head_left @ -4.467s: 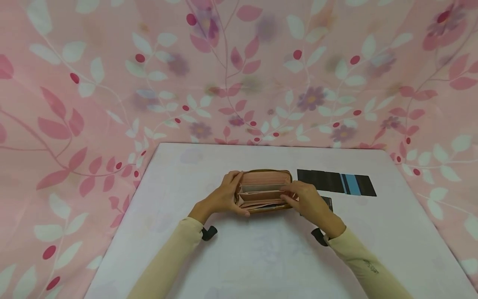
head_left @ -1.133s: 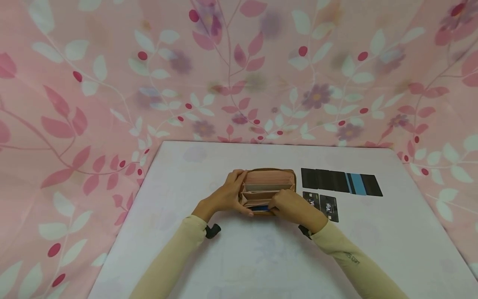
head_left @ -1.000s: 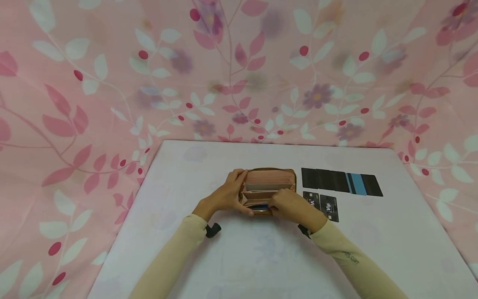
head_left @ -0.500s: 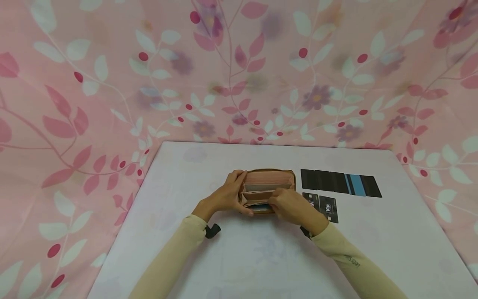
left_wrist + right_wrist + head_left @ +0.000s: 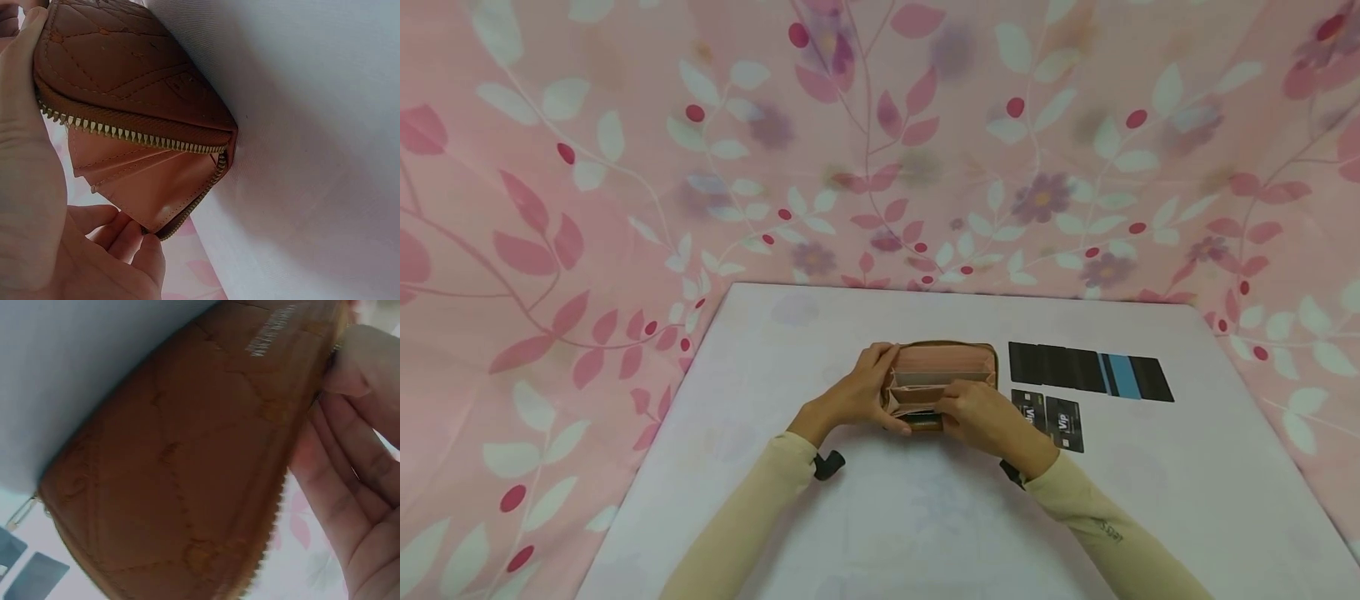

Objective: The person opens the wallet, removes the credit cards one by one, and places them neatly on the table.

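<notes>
A brown quilted zip wallet (image 5: 943, 358) stands unzipped on the table, its pink-lined compartments facing up. My left hand (image 5: 859, 392) grips its left end, thumb at the front and fingers behind; the left wrist view shows the brass zipper teeth (image 5: 134, 134) spread apart. Along the wallet's front slot my right hand (image 5: 988, 419) has curled fingers dipped in, thumb and fingers pinching at a dark card (image 5: 921, 418) whose edge shows there. In the right wrist view the thumb (image 5: 350, 369) lies at the wallet's rim; its fingertips are partly hidden behind the wallet.
To the wallet's right lies a row of overlapping black cards (image 5: 1052, 367), one with a blue stripe (image 5: 1123, 377). Two black VIP cards (image 5: 1065, 423) lie below that row, one partly behind my right hand. A floral pink curtain (image 5: 880, 150) hangs behind the white table (image 5: 910, 533).
Since the oldest frame my right hand has moved from the wallet's right end to its front slot, and two VIP cards now show. Lately the visible card edge changed from blue to dark.
</notes>
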Available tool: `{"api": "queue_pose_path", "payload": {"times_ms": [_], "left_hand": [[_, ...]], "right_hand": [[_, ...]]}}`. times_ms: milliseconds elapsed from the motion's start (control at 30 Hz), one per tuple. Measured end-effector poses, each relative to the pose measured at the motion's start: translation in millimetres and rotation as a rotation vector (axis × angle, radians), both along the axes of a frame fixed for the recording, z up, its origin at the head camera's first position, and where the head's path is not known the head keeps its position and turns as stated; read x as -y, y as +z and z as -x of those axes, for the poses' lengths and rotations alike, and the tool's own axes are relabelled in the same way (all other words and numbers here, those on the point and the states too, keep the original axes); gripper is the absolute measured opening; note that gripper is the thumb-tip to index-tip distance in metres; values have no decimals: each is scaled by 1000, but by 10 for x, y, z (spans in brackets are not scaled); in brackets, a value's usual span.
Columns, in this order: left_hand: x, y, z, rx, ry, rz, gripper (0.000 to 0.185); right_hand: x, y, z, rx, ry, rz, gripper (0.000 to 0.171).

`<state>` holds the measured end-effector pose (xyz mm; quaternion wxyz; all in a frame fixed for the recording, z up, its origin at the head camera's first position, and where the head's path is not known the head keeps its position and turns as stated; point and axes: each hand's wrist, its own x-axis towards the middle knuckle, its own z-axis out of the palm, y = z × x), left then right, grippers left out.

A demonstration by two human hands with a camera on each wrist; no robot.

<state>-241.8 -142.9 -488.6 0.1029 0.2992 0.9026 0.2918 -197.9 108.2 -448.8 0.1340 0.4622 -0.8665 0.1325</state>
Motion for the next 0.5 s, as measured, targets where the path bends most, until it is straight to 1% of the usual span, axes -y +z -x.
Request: {"api": "queue_pose_path", "payload": {"times_ms": [167,300,400,467,500], "left_hand": [[-2,-1,-2,-13,1,-1,140],[-1,6,1,-16,-2,5,139],[-6,2,7,-21,-4,14,138],[-10,0,8,-16,-9,18,137],[-12,0,8,-14,-12,17,137]], "right_hand": [[8,-29,5,-9,-27,14,11],[-12,-4,4,-33,-11,62,14],[-60,16,9,-22,10,143,14],[-131,12,10,30,0,226,15],[-174,9,9,72,-16,278,15]]}}
